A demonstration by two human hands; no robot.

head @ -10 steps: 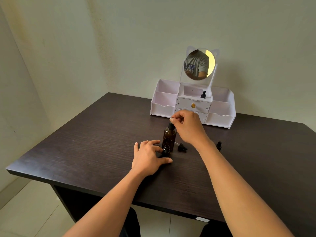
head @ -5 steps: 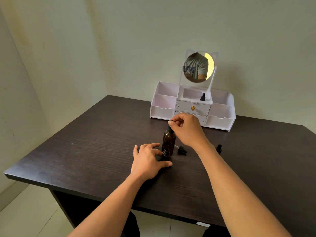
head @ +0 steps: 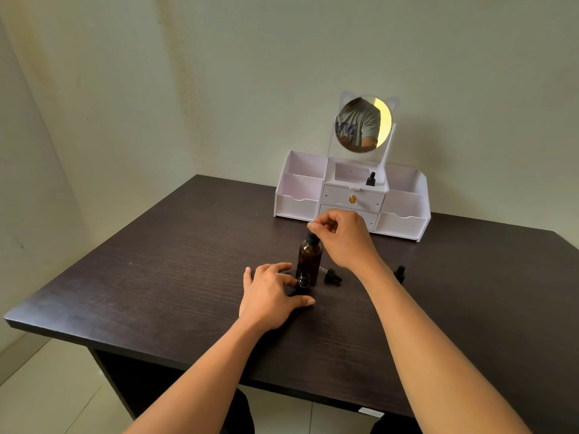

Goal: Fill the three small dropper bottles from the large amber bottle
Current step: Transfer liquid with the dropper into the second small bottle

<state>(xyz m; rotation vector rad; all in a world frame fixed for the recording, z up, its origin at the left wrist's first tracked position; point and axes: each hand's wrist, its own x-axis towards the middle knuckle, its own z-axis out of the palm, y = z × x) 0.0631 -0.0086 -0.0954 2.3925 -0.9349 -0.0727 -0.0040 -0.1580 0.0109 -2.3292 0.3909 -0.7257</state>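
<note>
In the head view, the large amber glass bottle (head: 309, 260) stands upright at the middle of the dark wood-grain worktop (head: 163, 277), its long axis vertical and its black cap (head: 311, 237) pointing straight up. The right hand (head: 343, 241) reaches over it from the right with its fingers curled, and thumb and forefinger pinch the very top of that cap. Just near of the big bottle and almost touching it stands a small dark dropper bottle (head: 303, 281), also upright, its ribbed neck apparently uncapped. The left hand (head: 271, 294) rests on the worktop and steadies this bottle low down between thumb and curled forefinger. A loose black dropper cap with a glass pipette (head: 331, 275) lies on its side just right of the amber bottle. A second small dropper bottle (head: 400, 273) stands further right, and a third (head: 371, 179) sits in the centre compartment of the white desk organiser with a round cat-eared mirror (head: 351, 195) at the far edge. The amber bottle is probably rigid, smooth and breakable, and top-heavy enough to tip, so its wide body would give the safest hold for tilting. The small bottles look light and easily knocked over, best held at the base.
</note>
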